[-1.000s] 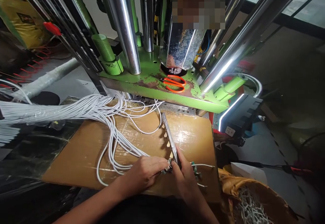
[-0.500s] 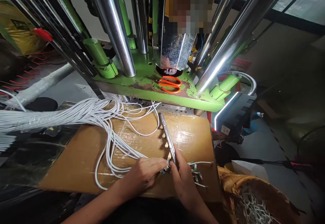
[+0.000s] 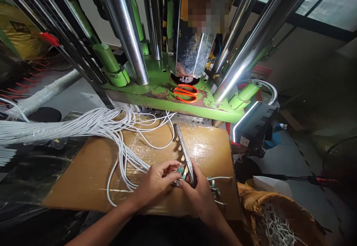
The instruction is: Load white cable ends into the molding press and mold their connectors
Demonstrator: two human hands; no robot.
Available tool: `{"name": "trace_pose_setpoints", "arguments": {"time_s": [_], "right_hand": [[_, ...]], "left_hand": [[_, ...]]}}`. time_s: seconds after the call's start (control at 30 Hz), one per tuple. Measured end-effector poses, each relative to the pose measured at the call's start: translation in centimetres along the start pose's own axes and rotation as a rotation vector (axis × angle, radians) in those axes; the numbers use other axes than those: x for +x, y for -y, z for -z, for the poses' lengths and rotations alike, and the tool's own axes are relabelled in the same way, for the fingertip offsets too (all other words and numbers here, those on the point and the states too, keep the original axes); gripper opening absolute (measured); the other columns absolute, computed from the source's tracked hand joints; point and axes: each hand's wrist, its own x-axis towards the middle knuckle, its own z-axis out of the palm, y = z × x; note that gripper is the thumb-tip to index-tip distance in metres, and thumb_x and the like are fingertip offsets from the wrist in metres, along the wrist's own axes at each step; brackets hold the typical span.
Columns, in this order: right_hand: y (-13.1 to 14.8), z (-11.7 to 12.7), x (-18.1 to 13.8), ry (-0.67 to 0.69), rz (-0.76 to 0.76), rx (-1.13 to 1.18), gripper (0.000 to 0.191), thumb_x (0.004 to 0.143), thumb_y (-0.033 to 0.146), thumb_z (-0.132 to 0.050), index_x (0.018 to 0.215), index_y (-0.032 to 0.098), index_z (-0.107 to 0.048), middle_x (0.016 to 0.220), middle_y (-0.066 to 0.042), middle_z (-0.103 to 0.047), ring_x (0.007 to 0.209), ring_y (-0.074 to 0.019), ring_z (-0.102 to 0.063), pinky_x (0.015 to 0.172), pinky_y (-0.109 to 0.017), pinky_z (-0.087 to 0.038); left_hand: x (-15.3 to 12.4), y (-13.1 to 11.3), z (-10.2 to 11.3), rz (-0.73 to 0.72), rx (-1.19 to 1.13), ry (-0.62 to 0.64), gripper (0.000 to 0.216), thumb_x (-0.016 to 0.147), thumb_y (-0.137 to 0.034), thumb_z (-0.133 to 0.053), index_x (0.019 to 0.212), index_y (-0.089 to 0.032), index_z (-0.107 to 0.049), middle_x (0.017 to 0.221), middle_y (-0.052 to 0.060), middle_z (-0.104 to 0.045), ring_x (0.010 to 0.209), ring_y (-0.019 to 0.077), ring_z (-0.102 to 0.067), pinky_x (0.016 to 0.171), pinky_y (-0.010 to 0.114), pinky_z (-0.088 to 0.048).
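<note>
My right hand (image 3: pixel 199 192) grips the near end of a long metal bar (image 3: pixel 184 147), which stands tilted on the cardboard and has small pale pieces along its left side. Beside that end, my left hand (image 3: pixel 158 181) pinches a cable connector (image 3: pixel 180 169) with a green part, its fingers curled and thumb pressed in. White cables (image 3: pixel 132 160) run from the left toward this hand. More cable ends with green and metal tips (image 3: pixel 214 188) stick out to the right of my right hand. My fingers partly hide where connector and bar meet.
A cardboard sheet (image 3: pixel 89 179) covers the work surface. Behind it stands a green press plate (image 3: pixel 156 99) with orange-handled scissors (image 3: pixel 186 93) on top and steel columns (image 3: pixel 126 38). A thick cable bundle (image 3: pixel 55 127) lies left. An open sack of white scraps (image 3: pixel 276 223) stands lower right.
My left hand has lifted slightly and its fingers have curled, so the green connector shows more. My right hand still holds the bar in nearly the same place.
</note>
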Motion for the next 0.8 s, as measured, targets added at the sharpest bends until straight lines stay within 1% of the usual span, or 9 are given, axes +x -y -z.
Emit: {"name": "trace_pose_setpoints", "arguments": {"time_s": [0.07, 0.2, 0.3, 0.43, 0.5, 0.53, 0.63, 0.7, 0.8], "right_hand": [[0.3, 0.1, 0.1, -0.007, -0.036, 0.027, 0.065, 0.079, 0.035, -0.065, 0.139, 0.027, -0.043, 0.082, 0.005, -0.061, 0.072, -0.0146, -0.054, 0.073, -0.029, -0.049], [0.2, 0.2, 0.2, -0.013, -0.041, 0.023, 0.064, 0.080, 0.033, -0.062, 0.140, 0.024, -0.042, 0.094, 0.001, -0.064, 0.080, -0.0159, -0.055, 0.075, -0.029, -0.046], [0.0, 0.2, 0.3, -0.014, -0.061, 0.024, 0.066, 0.079, 0.033, -0.062, 0.141, 0.022, -0.042, 0.104, -0.003, -0.066, 0.085, -0.0178, -0.057, 0.079, -0.031, -0.045], [-0.1, 0.2, 0.3, -0.007, -0.088, 0.067, 0.067, 0.078, 0.033, -0.064, 0.140, 0.023, -0.042, 0.108, -0.003, -0.066, 0.085, -0.0176, -0.057, 0.082, -0.031, -0.044], [-0.1, 0.2, 0.3, -0.010, -0.095, 0.084, 0.067, 0.077, 0.033, -0.065, 0.140, 0.023, -0.043, 0.107, -0.002, -0.066, 0.084, -0.0172, -0.056, 0.082, -0.031, -0.044], [-0.1, 0.1, 0.3, -0.011, -0.094, 0.091, 0.067, 0.077, 0.033, -0.065, 0.140, 0.023, -0.043, 0.107, -0.002, -0.066, 0.083, -0.0169, -0.055, 0.082, -0.031, -0.044], [-0.2, 0.1, 0.4, -0.013, -0.091, 0.102, 0.065, 0.077, 0.032, -0.065, 0.138, 0.024, -0.044, 0.101, -0.001, -0.065, 0.080, -0.0162, -0.054, 0.081, -0.031, -0.044], [-0.3, 0.2, 0.5, -0.015, -0.095, 0.097, 0.065, 0.077, 0.032, -0.065, 0.138, 0.024, -0.045, 0.097, 0.000, -0.064, 0.079, -0.0160, -0.053, 0.081, -0.031, -0.044], [-0.3, 0.2, 0.6, -0.017, -0.095, 0.079, 0.065, 0.076, 0.032, -0.065, 0.138, 0.023, -0.045, 0.088, 0.001, -0.062, 0.076, -0.0161, -0.052, 0.078, -0.031, -0.044]], "left_hand": [[0.5, -0.4, 0.5, 0.176, -0.242, -0.006, 0.027, 0.085, -0.035, -0.066, 0.104, -0.015, -0.063, 0.090, 0.005, -0.070, 0.080, 0.0156, -0.067, 0.070, 0.022, -0.052], [1.1, -0.9, 1.3, 0.311, -0.449, 0.055, 0.034, 0.083, -0.038, -0.070, 0.103, -0.012, -0.062, 0.088, 0.004, -0.067, 0.069, 0.0101, -0.061, 0.060, 0.017, -0.043], [1.3, -1.1, 1.6, 0.345, -0.496, 0.091, 0.033, 0.081, -0.038, -0.071, 0.098, -0.010, -0.064, 0.092, 0.005, -0.066, 0.066, 0.0068, -0.054, 0.059, 0.016, -0.039], [1.6, -1.5, 1.5, 0.342, -0.459, 0.105, 0.031, 0.081, -0.039, -0.070, 0.089, -0.010, -0.064, 0.069, -0.003, -0.053, 0.056, 0.0047, -0.038, 0.051, 0.016, -0.029], [1.7, -1.6, 1.5, 0.359, -0.434, 0.103, 0.030, 0.078, -0.037, -0.072, 0.088, -0.010, -0.065, 0.065, -0.005, -0.048, 0.054, 0.0046, -0.033, 0.050, 0.016, -0.025], [1.8, -1.6, 1.5, 0.364, -0.422, 0.101, 0.030, 0.076, -0.036, -0.073, 0.088, -0.010, -0.066, 0.066, -0.004, -0.050, 0.055, 0.0047, -0.035, 0.050, 0.017, -0.025], [1.8, -1.4, 1.5, 0.325, -0.386, 0.075, 0.028, 0.074, -0.033, -0.075, 0.089, -0.010, -0.070, 0.076, 0.000, -0.061, 0.064, 0.0079, -0.049, 0.058, 0.018, -0.035], [1.8, -1.1, 1.5, 0.282, -0.358, 0.075, 0.028, 0.076, -0.033, -0.073, 0.093, -0.011, -0.072, 0.087, 0.003, -0.067, 0.080, 0.0133, -0.059, 0.071, 0.021, -0.043], [1.8, -0.6, 1.4, 0.272, -0.349, 0.108, 0.034, 0.079, -0.036, -0.071, 0.103, -0.012, -0.070, 0.098, 0.007, -0.071, 0.097, 0.0203, -0.064, 0.085, 0.027, -0.047]]}}
